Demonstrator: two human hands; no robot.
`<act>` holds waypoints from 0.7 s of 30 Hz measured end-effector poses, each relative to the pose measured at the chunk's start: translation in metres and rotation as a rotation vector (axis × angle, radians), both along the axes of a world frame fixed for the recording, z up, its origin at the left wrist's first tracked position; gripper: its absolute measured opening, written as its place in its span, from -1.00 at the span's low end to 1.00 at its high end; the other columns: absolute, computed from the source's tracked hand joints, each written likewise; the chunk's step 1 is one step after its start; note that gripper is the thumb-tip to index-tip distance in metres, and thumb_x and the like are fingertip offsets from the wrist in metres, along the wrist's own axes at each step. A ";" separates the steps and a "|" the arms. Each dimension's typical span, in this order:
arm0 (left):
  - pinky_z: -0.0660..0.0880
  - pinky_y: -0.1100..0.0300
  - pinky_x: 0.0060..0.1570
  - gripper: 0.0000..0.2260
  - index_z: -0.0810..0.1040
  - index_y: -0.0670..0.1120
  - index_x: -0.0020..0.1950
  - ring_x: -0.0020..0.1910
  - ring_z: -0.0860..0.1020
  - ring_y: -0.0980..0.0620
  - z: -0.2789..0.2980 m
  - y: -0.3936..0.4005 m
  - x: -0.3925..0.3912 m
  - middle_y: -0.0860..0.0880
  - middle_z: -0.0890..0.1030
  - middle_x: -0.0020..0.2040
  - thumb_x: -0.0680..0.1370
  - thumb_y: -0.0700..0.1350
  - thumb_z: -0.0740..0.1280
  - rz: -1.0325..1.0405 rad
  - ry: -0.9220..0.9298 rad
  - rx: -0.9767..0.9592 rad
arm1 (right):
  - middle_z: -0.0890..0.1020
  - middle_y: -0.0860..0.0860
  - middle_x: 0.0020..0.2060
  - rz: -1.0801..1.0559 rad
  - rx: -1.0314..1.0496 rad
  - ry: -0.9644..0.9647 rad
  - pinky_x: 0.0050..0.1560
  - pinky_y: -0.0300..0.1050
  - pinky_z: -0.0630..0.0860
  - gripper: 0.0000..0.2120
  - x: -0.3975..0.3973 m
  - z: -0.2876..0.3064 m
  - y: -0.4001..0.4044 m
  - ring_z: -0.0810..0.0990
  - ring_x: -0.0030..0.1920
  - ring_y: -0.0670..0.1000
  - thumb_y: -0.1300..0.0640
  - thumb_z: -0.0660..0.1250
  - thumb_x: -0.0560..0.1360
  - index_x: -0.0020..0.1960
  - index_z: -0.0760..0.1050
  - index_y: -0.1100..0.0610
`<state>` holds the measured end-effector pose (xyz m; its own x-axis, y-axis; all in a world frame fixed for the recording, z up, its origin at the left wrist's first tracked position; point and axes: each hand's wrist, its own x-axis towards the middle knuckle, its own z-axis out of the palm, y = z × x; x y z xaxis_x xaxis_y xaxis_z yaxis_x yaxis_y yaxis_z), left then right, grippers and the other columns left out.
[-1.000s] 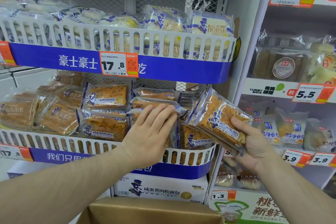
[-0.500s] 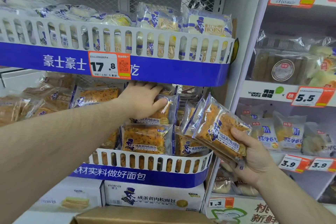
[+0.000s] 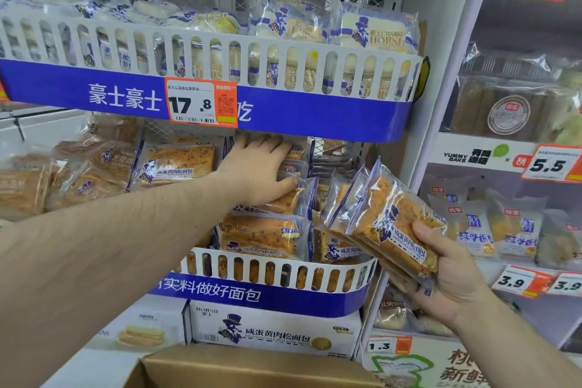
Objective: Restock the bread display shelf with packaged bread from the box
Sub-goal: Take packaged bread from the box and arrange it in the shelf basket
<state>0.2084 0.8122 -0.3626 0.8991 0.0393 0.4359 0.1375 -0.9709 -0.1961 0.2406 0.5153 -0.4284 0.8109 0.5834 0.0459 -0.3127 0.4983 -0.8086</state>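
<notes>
My left hand (image 3: 255, 170) reaches into the middle shelf (image 3: 356, 296) under the upper tier. Its palm and straight fingers lie flat on the top bread pack (image 3: 283, 203) of a stack at the shelf's right part, and its fingertips are hidden in shadow at the back. My right hand (image 3: 453, 277) grips a small tilted stack of clear packs of brown bread (image 3: 387, 224) just right of the shelf's end. The brown cardboard box (image 3: 252, 368) shows at the bottom edge, its inside out of view.
The upper tier (image 3: 315, 116) with a 17.8 price tag holds pale bread packs close above my left hand. More brown packs (image 3: 176, 164) fill the middle shelf's left. A neighbouring rack (image 3: 491, 157) with other packaged bread stands right. Printed cartons (image 3: 274, 331) sit below.
My left hand moved from the front rail up onto the top of the stack and flattened on the top pack. The right hand stayed in place with its packs. The camera moved closer.
</notes>
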 end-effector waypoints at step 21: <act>0.00 -0.14 0.46 -0.48 0.24 0.00 0.54 0.48 0.29 -0.06 -0.015 0.004 -0.001 -0.02 0.39 0.48 0.62 0.18 0.12 -0.056 -0.126 -0.004 | 0.74 0.20 -0.16 0.016 0.069 0.090 -0.31 0.12 0.68 -0.27 -0.036 -0.021 -0.004 0.74 -0.25 0.18 0.13 0.75 -0.36 -0.18 0.75 0.17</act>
<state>0.2078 0.8160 -0.3780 0.8379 -0.0076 0.5458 0.1063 -0.9785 -0.1767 0.2043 0.5112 -0.4499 0.8039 0.5946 0.0139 -0.3913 0.5463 -0.7406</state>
